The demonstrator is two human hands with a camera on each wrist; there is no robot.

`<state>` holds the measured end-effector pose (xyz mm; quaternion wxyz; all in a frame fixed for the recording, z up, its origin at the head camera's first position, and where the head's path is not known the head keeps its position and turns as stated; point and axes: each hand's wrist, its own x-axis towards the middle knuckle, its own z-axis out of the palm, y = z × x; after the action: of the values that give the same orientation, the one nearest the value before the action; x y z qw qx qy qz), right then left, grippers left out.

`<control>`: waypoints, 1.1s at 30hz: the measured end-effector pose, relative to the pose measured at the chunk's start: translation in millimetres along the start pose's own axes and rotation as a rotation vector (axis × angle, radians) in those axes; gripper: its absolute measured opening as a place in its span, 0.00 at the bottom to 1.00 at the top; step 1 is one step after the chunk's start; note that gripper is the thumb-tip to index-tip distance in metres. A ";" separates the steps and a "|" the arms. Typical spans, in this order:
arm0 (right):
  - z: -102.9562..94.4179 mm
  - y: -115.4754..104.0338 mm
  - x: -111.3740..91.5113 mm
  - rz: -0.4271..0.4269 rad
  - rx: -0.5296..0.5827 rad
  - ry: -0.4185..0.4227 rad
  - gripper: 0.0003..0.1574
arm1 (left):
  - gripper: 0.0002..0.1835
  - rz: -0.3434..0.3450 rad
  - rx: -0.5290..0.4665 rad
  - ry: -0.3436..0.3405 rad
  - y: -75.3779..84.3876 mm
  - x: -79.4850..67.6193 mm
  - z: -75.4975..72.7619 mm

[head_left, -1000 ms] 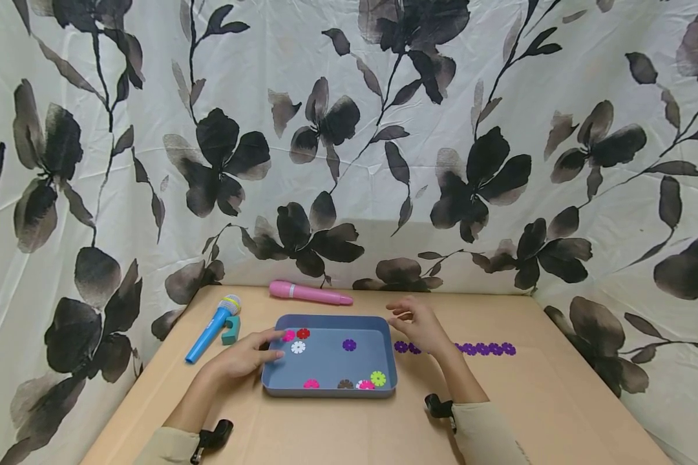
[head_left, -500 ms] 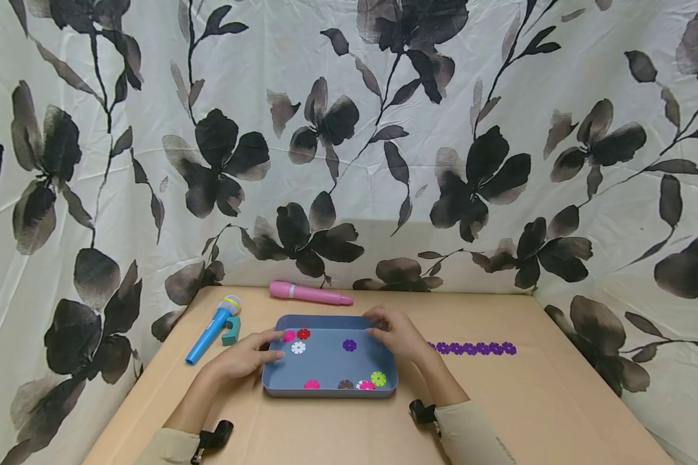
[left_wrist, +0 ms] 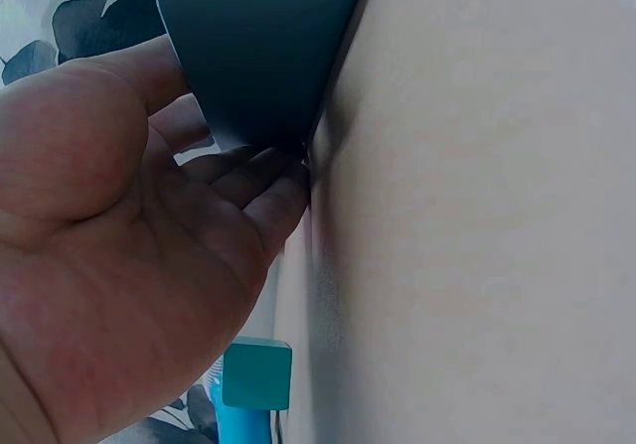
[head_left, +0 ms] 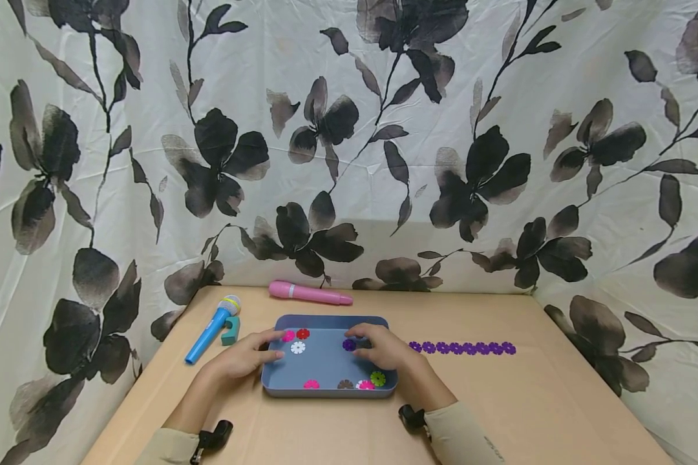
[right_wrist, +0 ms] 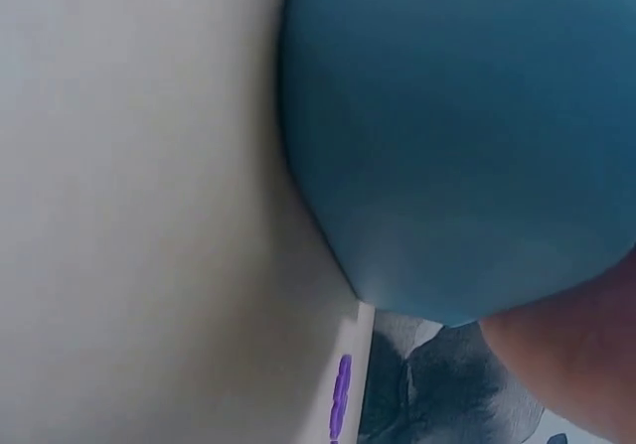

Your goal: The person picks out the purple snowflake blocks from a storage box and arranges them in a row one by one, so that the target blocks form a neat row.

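Note:
A blue-grey tray (head_left: 320,361) lies on the table with several small flower-shaped discs in it. My left hand (head_left: 241,355) holds its left end; in the left wrist view the fingers (left_wrist: 253,191) lie against the tray's outer wall (left_wrist: 263,57). Over the right rim reaches my right hand (head_left: 384,349), index finger and thumb spread around a purple flower disc (head_left: 348,345) on the tray floor. A red disc (head_left: 302,334), a white disc (head_left: 298,347) and a pink disc (head_left: 288,336) lie near my left fingertips. The right wrist view hides my right fingertips behind the tray wall (right_wrist: 447,146).
A row of linked purple flower discs (head_left: 470,349) stretches along the table right of the tray. Behind the tray lies a pink microphone-shaped toy (head_left: 311,294). At the left are a blue toy microphone (head_left: 209,332) and a teal block (head_left: 231,330). Floral cloth (head_left: 384,194) encloses the table.
My right hand has moved left from beside the tray's right rim to the purple disc inside, uncovering more of the purple row. My left hand and the tray have stayed put.

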<state>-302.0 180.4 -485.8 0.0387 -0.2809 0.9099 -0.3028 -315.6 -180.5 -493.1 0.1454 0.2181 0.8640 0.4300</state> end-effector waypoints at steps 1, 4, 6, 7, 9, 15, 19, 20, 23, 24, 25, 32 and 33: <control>1.1 -0.2 0.4 -0.002 -0.031 -0.022 0.26 | 0.32 0.000 0.001 0.000 -0.1 -0.2 -0.1; 3.5 -2.4 1.6 0.002 -0.100 -0.067 0.26 | 0.32 -0.004 0.007 0.000 -0.6 -0.7 -0.2; 4.8 -3.7 1.8 0.001 -0.129 -0.079 0.24 | 0.32 -0.006 0.010 0.002 -0.9 -0.9 -0.1; 5.1 -4.3 1.8 0.001 -0.137 -0.078 0.23 | 0.32 -0.006 0.010 0.003 -0.9 -1.1 -0.1; 5.3 -5.1 1.3 -0.002 -0.140 -0.069 0.20 | 0.33 -0.007 0.008 0.003 -0.5 -1.4 -0.1; 5.0 -5.4 -1.3 0.003 -0.137 -0.043 0.17 | 0.33 -0.008 0.004 -0.002 0.8 -1.5 -0.3; 5.2 -4.8 -1.8 0.009 -0.144 -0.031 0.11 | 0.33 -0.005 0.002 -0.001 0.8 -1.4 -0.3; 5.3 -4.6 -1.7 0.011 -0.141 -0.029 0.10 | 0.33 -0.003 0.004 -0.001 0.8 -1.4 -0.4; 5.5 -3.9 -1.2 0.019 -0.133 -0.026 0.09 | 0.33 0.002 0.011 0.000 0.5 -1.1 -0.5; 5.7 -3.8 -1.1 0.020 -0.133 -0.025 0.08 | 0.34 0.002 0.014 0.000 0.4 -1.2 -0.5; 5.7 -3.7 -1.1 0.021 -0.135 -0.022 0.08 | 0.34 0.002 0.011 0.001 0.4 -1.2 -0.5; 3.9 -4.1 -2.5 0.013 -0.112 -0.003 0.10 | 0.33 0.003 -0.002 -0.002 0.1 -0.6 -0.5; 3.2 -4.4 -2.8 0.010 -0.103 0.000 0.10 | 0.33 0.004 0.000 -0.001 0.1 -0.7 -0.5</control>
<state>-296.8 177.3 -486.2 0.0256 -0.2778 0.9257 -0.2554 -315.2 -181.2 -492.7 0.1451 0.2201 0.8635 0.4300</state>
